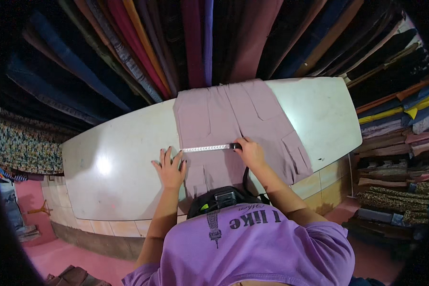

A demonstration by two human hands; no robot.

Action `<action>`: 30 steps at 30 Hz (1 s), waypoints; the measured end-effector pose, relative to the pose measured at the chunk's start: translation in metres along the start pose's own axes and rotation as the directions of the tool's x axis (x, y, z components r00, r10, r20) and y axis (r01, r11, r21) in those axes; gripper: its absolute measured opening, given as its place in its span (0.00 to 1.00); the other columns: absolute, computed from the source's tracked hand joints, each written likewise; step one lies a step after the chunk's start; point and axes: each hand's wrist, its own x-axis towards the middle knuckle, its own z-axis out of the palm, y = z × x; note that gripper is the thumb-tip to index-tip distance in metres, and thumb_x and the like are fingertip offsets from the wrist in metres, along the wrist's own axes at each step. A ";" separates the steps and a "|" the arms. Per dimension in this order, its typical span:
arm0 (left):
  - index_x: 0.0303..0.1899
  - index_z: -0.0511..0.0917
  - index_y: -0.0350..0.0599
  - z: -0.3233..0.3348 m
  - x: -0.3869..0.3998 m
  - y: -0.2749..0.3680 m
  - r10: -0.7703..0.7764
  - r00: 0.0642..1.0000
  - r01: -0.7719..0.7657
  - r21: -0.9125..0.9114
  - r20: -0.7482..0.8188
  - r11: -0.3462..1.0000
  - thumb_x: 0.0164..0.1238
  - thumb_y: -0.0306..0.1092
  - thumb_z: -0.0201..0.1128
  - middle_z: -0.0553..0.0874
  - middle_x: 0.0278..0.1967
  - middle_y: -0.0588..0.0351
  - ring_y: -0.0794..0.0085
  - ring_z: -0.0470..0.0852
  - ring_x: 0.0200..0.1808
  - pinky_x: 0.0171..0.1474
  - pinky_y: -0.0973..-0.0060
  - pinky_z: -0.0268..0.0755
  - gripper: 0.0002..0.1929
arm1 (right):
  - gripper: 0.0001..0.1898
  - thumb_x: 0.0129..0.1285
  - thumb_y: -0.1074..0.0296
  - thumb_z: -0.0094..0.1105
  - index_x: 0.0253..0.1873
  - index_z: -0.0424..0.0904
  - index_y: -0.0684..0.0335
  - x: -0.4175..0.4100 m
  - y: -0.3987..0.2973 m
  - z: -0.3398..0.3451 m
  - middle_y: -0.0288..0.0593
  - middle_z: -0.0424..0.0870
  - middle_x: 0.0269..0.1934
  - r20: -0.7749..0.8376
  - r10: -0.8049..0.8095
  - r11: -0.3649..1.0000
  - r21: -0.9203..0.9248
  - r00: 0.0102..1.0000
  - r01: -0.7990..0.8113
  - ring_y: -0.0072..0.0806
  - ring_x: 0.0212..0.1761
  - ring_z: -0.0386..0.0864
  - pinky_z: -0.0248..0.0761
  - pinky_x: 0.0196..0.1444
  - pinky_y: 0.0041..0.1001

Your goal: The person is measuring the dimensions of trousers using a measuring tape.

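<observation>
A pair of mauve cargo trousers (pixel 218 121) lies flat across the white tabletop (pixel 121 143), with flap pockets on its legs. A tape measure's pale blade (pixel 207 148) stretches crosswise over one leg. In my right hand (pixel 252 153) is the black end piece (pixel 235 146) of the tape, held above the middle of the trousers. My left hand (pixel 169 168) rests with fingers spread at the left edge of the leg. One of its fingertips is at the tape's free end; whether it presses on it is hard to tell.
Trousers in many colours (pixel 196 43) hang in a row behind the table. Folded garments (pixel 389 143) are stacked at the right. A patterned cloth (pixel 28 146) hangs at the left. A black bag (pixel 214 200) is at my waist, against the near edge.
</observation>
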 end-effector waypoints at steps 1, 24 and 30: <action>0.57 0.79 0.61 0.001 0.003 0.000 0.006 1.000 -0.006 -0.001 -0.002 1.000 0.60 0.42 0.65 0.69 0.68 0.54 0.51 0.58 0.74 0.67 0.28 0.41 0.21 | 0.13 0.53 0.68 0.71 0.43 0.80 0.55 -0.002 0.001 0.001 0.45 0.82 0.39 0.025 0.016 1.000 0.003 1.000 -0.016 0.50 0.38 0.83 0.76 0.39 0.44; 0.55 0.81 0.63 0.005 0.010 0.000 0.017 0.997 -0.017 -0.006 -0.070 1.000 0.61 0.42 0.65 0.70 0.67 0.57 0.52 0.60 0.73 0.66 0.26 0.42 0.19 | 0.13 0.53 0.68 0.71 0.45 0.82 0.54 -0.002 0.039 -0.022 0.43 0.83 0.41 -0.042 0.056 0.994 -0.094 0.998 -0.060 0.47 0.39 0.83 0.75 0.39 0.42; 0.54 0.81 0.64 0.005 0.005 -0.004 -0.011 0.999 0.011 -0.001 -0.044 1.000 0.60 0.42 0.66 0.69 0.67 0.57 0.53 0.60 0.73 0.66 0.26 0.43 0.18 | 0.12 0.53 0.68 0.70 0.44 0.82 0.55 -0.008 0.046 -0.026 0.43 0.83 0.40 -0.072 0.029 0.994 -0.099 0.997 -0.036 0.48 0.39 0.82 0.74 0.38 0.43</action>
